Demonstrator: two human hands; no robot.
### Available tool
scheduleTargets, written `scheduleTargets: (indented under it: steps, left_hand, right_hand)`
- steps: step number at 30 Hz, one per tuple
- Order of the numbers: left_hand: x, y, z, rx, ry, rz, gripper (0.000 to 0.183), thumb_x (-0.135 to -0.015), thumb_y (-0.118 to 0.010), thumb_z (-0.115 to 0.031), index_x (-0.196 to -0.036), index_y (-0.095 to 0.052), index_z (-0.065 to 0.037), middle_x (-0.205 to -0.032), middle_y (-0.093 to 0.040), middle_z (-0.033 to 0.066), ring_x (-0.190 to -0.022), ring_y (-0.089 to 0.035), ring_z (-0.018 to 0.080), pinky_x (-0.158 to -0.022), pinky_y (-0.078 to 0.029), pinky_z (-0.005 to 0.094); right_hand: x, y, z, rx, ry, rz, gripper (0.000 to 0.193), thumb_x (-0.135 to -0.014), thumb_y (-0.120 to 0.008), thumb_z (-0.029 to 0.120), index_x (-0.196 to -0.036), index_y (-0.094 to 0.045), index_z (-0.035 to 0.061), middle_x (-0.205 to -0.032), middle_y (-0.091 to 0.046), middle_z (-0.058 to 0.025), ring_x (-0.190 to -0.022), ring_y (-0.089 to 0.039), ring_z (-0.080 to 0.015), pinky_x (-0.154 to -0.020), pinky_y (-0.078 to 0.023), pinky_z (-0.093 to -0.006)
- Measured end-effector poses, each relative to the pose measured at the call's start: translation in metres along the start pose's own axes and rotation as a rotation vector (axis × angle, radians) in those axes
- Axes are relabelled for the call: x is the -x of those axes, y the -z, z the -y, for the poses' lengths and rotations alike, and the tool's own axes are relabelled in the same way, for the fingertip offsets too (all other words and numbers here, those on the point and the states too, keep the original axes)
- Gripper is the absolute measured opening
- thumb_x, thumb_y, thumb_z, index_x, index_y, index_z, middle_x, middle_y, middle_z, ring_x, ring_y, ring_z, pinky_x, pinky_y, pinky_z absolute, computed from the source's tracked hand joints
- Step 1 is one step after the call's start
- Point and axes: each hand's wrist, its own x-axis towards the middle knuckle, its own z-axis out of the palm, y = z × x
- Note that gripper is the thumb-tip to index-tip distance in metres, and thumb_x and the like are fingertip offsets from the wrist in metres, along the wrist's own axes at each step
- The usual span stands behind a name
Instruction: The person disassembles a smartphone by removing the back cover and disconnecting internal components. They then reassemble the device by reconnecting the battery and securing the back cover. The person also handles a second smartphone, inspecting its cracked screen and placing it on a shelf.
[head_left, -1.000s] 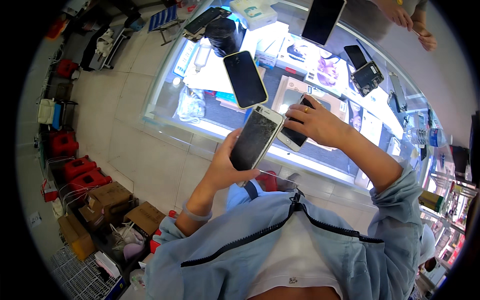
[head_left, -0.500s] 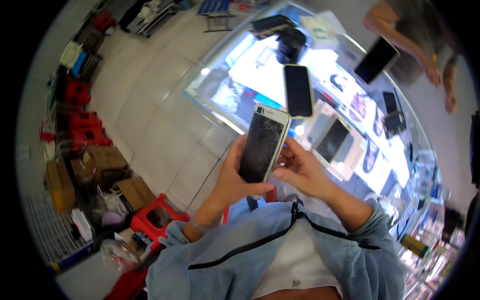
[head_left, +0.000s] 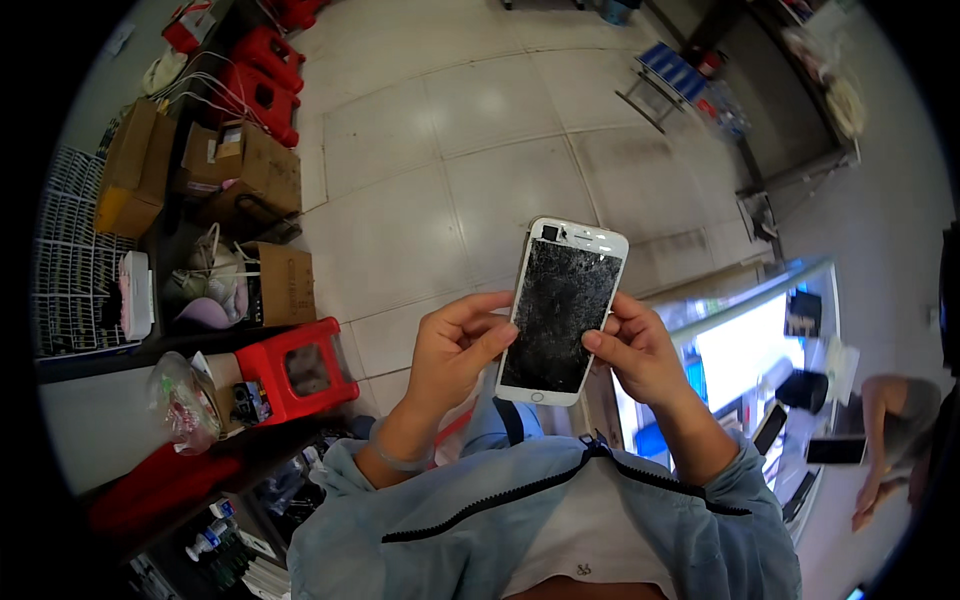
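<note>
Between my two hands I hold a white smartphone [head_left: 562, 310] with a badly cracked black screen, face up, its round button at the end nearest me. My left hand [head_left: 455, 345] grips its left edge, thumb over the glass. On the other side my right hand [head_left: 640, 350] pinches the right edge, thumb on the screen's border. The fingers behind the phone are mostly hidden. Below it are tiled floor and my legs.
A lit glass counter [head_left: 720, 300] stands at the right, bearing phones [head_left: 770, 428]; a co-worker's arm [head_left: 878, 450] is beyond it. At left are a red stool [head_left: 297, 372], cardboard boxes [head_left: 250, 180] and a wire rack [head_left: 80, 255]. A blue folding stool [head_left: 672, 70] stands far off.
The view has swung left, away from the counter, which now lies at the right edge. The cracked phone stays in both hands, now more upright, with my right hand gripping its edge.
</note>
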Motion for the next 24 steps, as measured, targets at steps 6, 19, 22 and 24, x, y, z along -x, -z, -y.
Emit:
scheduleTargets:
  steps: [6,19,22,24]
  left_hand:
    - [-0.075,0.003,-0.062,0.074,-0.025,-0.033,0.034,-0.085,-0.062,-0.004,-0.118,-0.054,0.004,-0.09,-0.066,0.0127,-0.078,-0.064,0.0138,-0.07,-0.053,0.0249]
    - [-0.315,0.008,-0.163,0.435,0.206,0.383,0.05,-0.1,-0.02,-0.035,-0.143,-0.019,-0.011,-0.135,-0.04,0.0114,-0.118,-0.047,0.0228,-0.097,-0.043,0.0362]
    - [-0.368,0.006,-0.198,0.321,0.005,0.247,0.05,-0.1,-0.024,-0.032,-0.144,-0.017,-0.011,-0.139,-0.036,0.0116,-0.119,-0.045,0.0235,-0.097,-0.041,0.0371]
    - [-0.405,0.015,-0.212,0.225,-0.068,0.265,0.051,-0.099,-0.028,-0.028,-0.145,-0.015,-0.01,-0.14,-0.034,0.0105,-0.121,-0.043,0.0223,-0.098,-0.039,0.0363]
  right_hand:
    - [-0.084,-0.002,0.066,-0.041,0.031,0.052,0.048,-0.089,-0.056,0.007,-0.133,-0.038,0.0017,-0.102,-0.063,-0.0065,-0.089,-0.059,-0.0092,-0.072,-0.049,-0.0222]
    - [-0.303,0.019,0.173,0.019,0.302,-0.067,0.057,-0.088,-0.058,0.009,-0.138,-0.031,-0.0002,-0.133,-0.038,-0.0127,-0.101,-0.055,-0.0134,-0.075,-0.052,-0.0239]
    - [-0.369,0.031,0.206,0.513,0.389,-0.113,0.077,-0.081,-0.069,0.016,-0.14,-0.024,-0.0014,-0.136,-0.029,-0.0177,-0.122,-0.042,-0.0234,-0.085,-0.05,-0.0354]
    - [-0.399,0.023,0.224,0.439,0.479,-0.048,0.091,-0.075,-0.075,0.02,-0.142,-0.017,-0.0018,-0.137,-0.028,-0.0198,-0.122,-0.042,-0.0275,-0.088,-0.048,-0.0376]
